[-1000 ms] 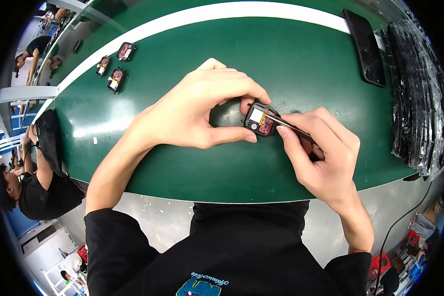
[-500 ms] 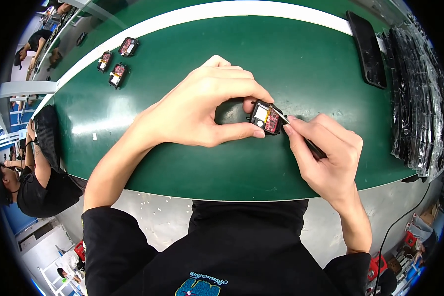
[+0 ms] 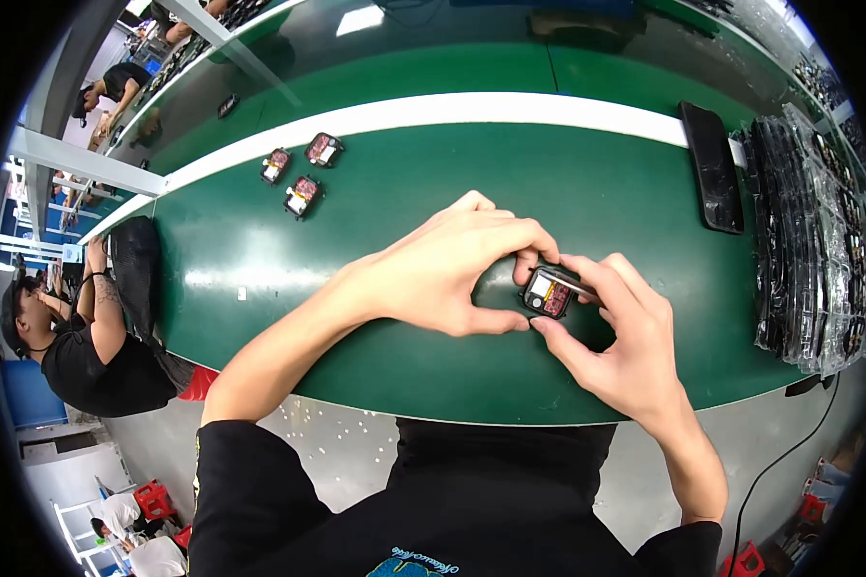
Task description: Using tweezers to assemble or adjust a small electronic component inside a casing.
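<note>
A small open black electronic case (image 3: 551, 297) with a red circuit board, an amber strip and a white block inside is between my hands above the green tabletop. My left hand (image 3: 447, 269) grips its left side, index finger at the upper corner and thumb near the lower edge. On the other side, my right hand (image 3: 633, 337) has its index fingertip at the top edge and its thumb tip at the lower left corner. A thin metal-tipped tool (image 3: 575, 283) lies under the right index finger, its dark handle hidden by the hand.
Several similar things lie around: three open cases, one of them this case (image 3: 303, 195), sit at the upper left. A black tray (image 3: 712, 168) lies at the far right beside a stack of plastic-wrapped trays (image 3: 806, 240). A co-worker (image 3: 96, 337) sits at the left edge.
My right thumb and index finger have spread from the tool to the case's edges, and the tool has tucked under the fingers. The whole view has shifted, with the table lower in it.
</note>
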`<action>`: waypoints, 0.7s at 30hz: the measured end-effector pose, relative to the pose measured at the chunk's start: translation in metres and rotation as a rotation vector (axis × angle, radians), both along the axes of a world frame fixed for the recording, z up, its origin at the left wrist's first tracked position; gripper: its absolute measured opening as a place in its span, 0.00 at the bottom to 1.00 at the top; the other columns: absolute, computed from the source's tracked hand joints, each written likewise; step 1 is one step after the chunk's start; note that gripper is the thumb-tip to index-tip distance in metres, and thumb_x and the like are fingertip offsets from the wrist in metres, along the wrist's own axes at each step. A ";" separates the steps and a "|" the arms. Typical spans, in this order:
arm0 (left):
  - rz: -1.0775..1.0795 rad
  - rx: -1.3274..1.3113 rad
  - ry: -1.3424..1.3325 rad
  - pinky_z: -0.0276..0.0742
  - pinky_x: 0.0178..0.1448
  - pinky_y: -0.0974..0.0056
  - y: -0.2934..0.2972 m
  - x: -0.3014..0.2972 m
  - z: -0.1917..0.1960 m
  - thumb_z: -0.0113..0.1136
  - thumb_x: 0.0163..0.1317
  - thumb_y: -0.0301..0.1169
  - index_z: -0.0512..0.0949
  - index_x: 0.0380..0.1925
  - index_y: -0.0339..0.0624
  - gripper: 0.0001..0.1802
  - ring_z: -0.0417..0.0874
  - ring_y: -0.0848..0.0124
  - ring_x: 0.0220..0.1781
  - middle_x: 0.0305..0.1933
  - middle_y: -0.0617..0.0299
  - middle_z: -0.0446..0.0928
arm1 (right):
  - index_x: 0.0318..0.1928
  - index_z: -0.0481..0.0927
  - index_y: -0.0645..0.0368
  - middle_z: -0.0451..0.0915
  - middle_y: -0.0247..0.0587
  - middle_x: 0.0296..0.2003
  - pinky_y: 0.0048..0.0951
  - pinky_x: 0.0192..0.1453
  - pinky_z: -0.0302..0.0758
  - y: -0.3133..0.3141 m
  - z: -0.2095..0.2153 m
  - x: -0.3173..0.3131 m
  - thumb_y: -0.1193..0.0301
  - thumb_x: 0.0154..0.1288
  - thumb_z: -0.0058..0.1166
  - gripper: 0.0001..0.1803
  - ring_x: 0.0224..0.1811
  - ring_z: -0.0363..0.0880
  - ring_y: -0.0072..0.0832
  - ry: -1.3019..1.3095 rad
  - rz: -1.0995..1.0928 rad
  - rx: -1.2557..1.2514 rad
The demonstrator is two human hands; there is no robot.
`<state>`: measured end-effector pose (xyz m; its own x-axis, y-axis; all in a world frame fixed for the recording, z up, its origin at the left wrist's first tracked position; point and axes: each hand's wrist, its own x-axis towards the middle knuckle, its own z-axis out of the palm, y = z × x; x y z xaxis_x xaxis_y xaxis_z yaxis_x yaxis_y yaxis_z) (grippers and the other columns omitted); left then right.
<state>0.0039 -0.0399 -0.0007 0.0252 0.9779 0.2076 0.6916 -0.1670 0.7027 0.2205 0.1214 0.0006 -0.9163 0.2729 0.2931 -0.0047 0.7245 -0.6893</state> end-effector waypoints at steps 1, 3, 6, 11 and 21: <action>0.007 -0.010 -0.034 0.67 0.64 0.60 0.000 0.001 0.003 0.87 0.54 0.33 0.82 0.64 0.48 0.36 0.77 0.70 0.40 0.44 0.71 0.83 | 0.63 0.86 0.59 0.82 0.39 0.40 0.38 0.34 0.81 0.000 -0.004 -0.002 0.69 0.61 0.82 0.30 0.31 0.85 0.37 0.042 -0.013 0.016; 0.011 -0.046 -0.075 0.67 0.64 0.60 -0.001 0.001 0.005 0.86 0.53 0.31 0.81 0.63 0.48 0.36 0.77 0.71 0.40 0.44 0.70 0.83 | 0.57 0.87 0.59 0.82 0.39 0.40 0.42 0.34 0.83 0.000 -0.003 -0.004 0.66 0.63 0.80 0.24 0.32 0.88 0.41 0.024 -0.007 0.060; 0.039 -0.065 -0.049 0.74 0.64 0.60 -0.010 -0.002 0.017 0.86 0.52 0.31 0.83 0.64 0.44 0.36 0.79 0.68 0.42 0.47 0.65 0.85 | 0.55 0.89 0.60 0.86 0.39 0.39 0.36 0.35 0.83 0.000 -0.002 -0.006 0.68 0.60 0.82 0.24 0.32 0.89 0.37 0.020 0.034 0.060; 0.470 -0.145 0.338 0.85 0.59 0.51 -0.025 -0.039 0.057 0.84 0.61 0.38 0.85 0.57 0.38 0.28 0.88 0.49 0.51 0.56 0.51 0.87 | 0.51 0.89 0.60 0.81 0.35 0.36 0.36 0.29 0.80 0.017 0.051 0.015 0.64 0.60 0.83 0.23 0.26 0.84 0.34 0.161 -0.039 0.257; 0.753 -0.249 0.773 0.81 0.56 0.43 -0.081 -0.105 0.030 0.75 0.68 0.31 0.82 0.55 0.39 0.18 0.86 0.44 0.51 0.48 0.49 0.82 | 0.39 0.92 0.71 0.77 0.43 0.18 0.40 0.35 0.77 0.216 0.182 0.074 0.50 0.65 0.77 0.29 0.23 0.80 0.35 -0.161 -0.835 0.494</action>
